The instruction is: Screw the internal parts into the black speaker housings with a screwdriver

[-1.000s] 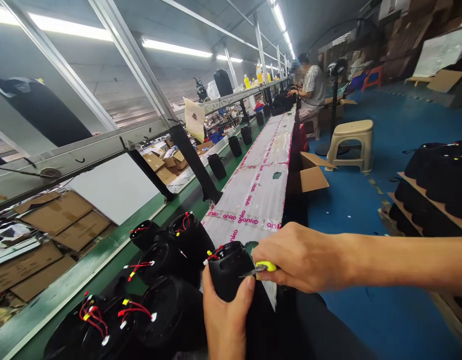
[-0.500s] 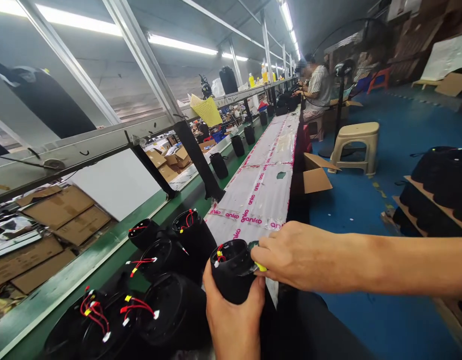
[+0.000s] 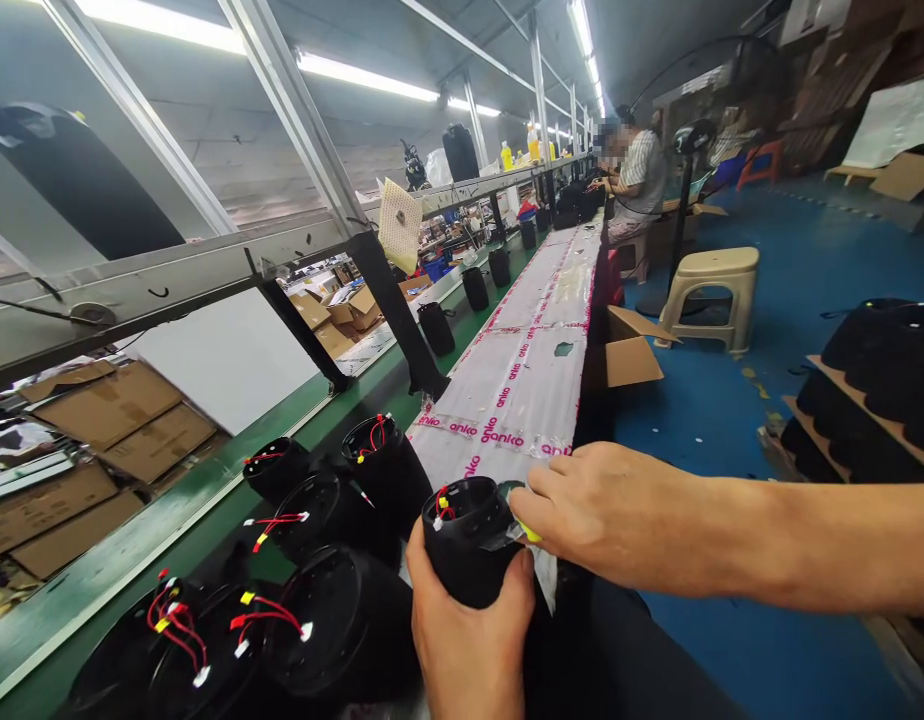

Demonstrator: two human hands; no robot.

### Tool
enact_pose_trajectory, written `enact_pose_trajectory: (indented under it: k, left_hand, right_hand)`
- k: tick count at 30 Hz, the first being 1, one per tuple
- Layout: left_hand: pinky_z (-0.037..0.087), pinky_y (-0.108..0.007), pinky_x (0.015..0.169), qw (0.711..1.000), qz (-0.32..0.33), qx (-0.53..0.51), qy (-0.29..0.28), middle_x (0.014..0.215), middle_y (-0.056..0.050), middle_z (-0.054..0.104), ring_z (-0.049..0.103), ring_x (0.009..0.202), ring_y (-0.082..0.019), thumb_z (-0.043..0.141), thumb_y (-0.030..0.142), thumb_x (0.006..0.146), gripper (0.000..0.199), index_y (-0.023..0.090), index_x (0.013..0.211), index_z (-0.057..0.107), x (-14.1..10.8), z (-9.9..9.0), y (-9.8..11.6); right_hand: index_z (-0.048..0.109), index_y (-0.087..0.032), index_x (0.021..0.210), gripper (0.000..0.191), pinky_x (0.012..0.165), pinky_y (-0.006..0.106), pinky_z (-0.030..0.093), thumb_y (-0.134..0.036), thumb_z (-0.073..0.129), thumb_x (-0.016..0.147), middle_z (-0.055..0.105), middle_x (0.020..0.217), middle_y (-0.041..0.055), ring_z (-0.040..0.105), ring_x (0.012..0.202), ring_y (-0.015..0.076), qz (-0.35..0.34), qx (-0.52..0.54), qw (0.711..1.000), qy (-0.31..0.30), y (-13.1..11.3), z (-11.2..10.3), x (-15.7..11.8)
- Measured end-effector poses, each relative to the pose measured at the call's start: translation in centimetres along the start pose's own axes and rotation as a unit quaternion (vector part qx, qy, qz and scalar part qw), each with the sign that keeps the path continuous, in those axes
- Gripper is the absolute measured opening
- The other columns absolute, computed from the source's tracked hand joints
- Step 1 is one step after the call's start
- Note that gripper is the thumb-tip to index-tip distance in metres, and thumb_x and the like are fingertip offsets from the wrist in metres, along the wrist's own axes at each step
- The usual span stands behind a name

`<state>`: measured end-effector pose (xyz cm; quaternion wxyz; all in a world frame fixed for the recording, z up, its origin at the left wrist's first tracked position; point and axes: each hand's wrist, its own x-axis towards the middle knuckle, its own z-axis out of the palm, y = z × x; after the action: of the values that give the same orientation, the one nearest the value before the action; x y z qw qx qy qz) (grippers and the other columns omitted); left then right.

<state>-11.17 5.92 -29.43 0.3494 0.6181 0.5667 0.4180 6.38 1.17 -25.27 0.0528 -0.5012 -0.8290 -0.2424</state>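
Observation:
My left hand [image 3: 473, 640] is wrapped round a black cylindrical housing [image 3: 466, 565], which looks like a speaker body. Its open rim faces up, and red wires with white and yellow connectors show inside. My right hand [image 3: 582, 505] is closed round a yellow-handled tool [image 3: 531, 532]. A thin, greyish blade-like end of this tool lies against the housing's side just under the rim; most of the handle is hidden in my fingers. Several similar black housings [image 3: 349, 630] with red wires stand to the left of my left hand.
A green conveyor line [image 3: 229, 465] runs along the left, with more black housings [image 3: 436, 328] farther up. White printed sheeting [image 3: 522, 370] covers the bench ahead. On the right are a beige stool [image 3: 713, 290], a cardboard box [image 3: 627, 362] and stacked black parts [image 3: 874, 380]. Another person [image 3: 634, 175] sits far ahead.
My right hand and the tool have shifted slightly right along the housing's rim. My left hand keeps its hold. The hanging yellow sheet on the frame has swung round.

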Motion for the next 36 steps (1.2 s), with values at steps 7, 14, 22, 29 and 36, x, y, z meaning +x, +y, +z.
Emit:
enact_pose_trajectory:
  k: [7,14,22,29,36]
  left_hand:
    - [0.05,-0.049,0.092,1.0,-0.002,0.009,-0.006,0.111,-0.01,0.071,0.067,0.106,-0.036,0.079,0.05,0.063,0.085,0.027,0.139,0.049,0.2,0.0,-0.5]
    - [0.051,-0.049,0.091,1.0,0.003,0.001,-0.01,0.111,-0.011,0.07,0.068,0.106,-0.036,0.079,0.058,0.062,0.088,0.027,0.138,0.049,0.2,0.1,-0.6]
    - [0.052,-0.049,0.092,1.0,0.013,0.011,-0.011,0.11,-0.011,0.071,0.068,0.105,-0.036,0.079,0.055,0.064,0.086,0.025,0.139,0.05,0.2,0.1,-0.7]
    - [0.05,-0.05,0.091,1.0,0.001,0.027,0.001,0.114,-0.013,0.071,0.067,0.109,-0.039,0.079,0.052,0.063,0.085,0.026,0.138,0.051,-0.1,0.1,-0.2]
    - [0.049,-0.053,0.091,0.998,-0.014,0.053,0.011,0.121,-0.016,0.07,0.065,0.114,-0.042,0.08,0.056,0.063,0.088,0.028,0.14,0.047,-0.3,0.1,0.0]
  right_hand:
    - [0.053,-0.02,0.088,0.01,0.051,0.035,0.016,-0.013,0.058,0.093,0.055,0.077,0.0003,0.044,0.059,0.0161,-0.02,0.012,1.0,0.002,0.4,0.1,-0.1]
    - [0.052,-0.02,0.089,0.01,0.051,0.035,0.015,-0.014,0.058,0.093,0.055,0.076,0.0007,0.044,0.059,0.0165,-0.015,0.008,1.0,-0.015,0.1,0.0,0.2]
    - [0.052,-0.02,0.089,0.012,0.051,0.035,0.016,-0.011,0.059,0.09,0.055,0.076,0.0008,0.045,0.059,0.0163,-0.022,0.011,1.0,-0.009,0.3,0.0,0.1]
    - [0.051,-0.021,0.087,0.018,0.05,0.036,0.015,-0.006,0.058,0.081,0.052,0.073,0.0005,0.043,0.058,0.0174,-0.013,-0.013,1.0,-0.003,0.1,-0.6,0.2]
    - [0.053,-0.02,0.086,0.016,0.047,0.035,0.012,-0.007,0.059,0.08,0.05,0.07,0.0001,0.041,0.052,0.0161,-0.034,-0.028,0.999,-0.027,0.3,-1.4,0.8]
